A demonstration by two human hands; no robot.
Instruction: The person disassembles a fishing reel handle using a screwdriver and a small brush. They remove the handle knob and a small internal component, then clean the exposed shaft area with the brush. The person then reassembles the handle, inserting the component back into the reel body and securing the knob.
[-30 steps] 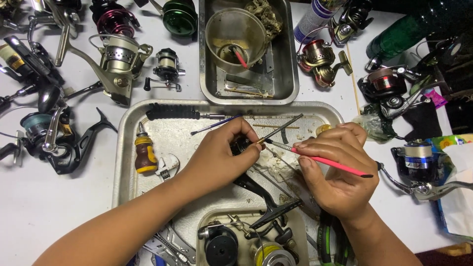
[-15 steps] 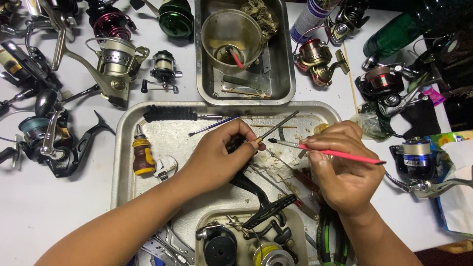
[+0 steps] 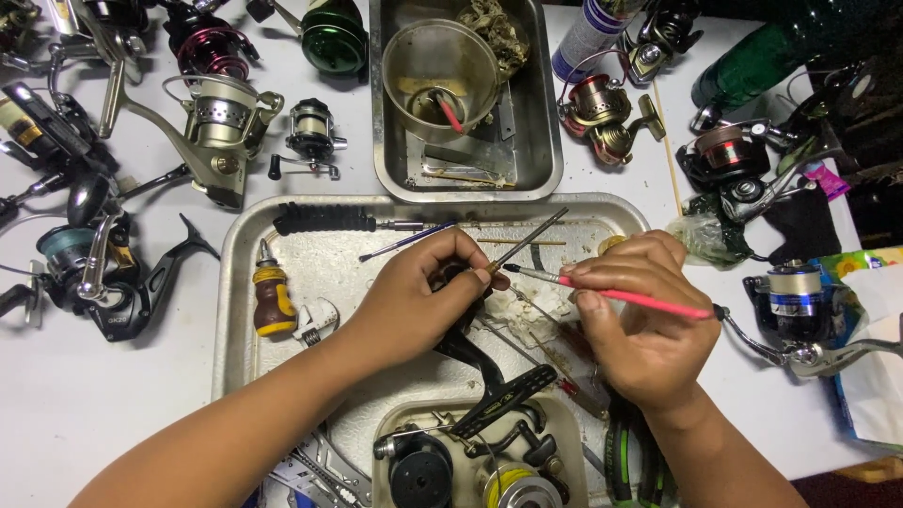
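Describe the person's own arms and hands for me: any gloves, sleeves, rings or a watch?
Both are bare. The left hand and right hand wear no gloves, and no ring shows on any visible finger. The forearms run uncovered to the bottom edge of the picture: no sleeve, watch or wristband in view. Fingernails are short and unpainted.

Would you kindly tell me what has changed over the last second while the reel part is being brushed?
Very little. The right hand has drawn the pink-handled brush slightly, its tip staying at the dark reel part in the left hand. Both hands keep their grip; nothing was picked up or released. The metal tray and the small screwdriver lie as before.
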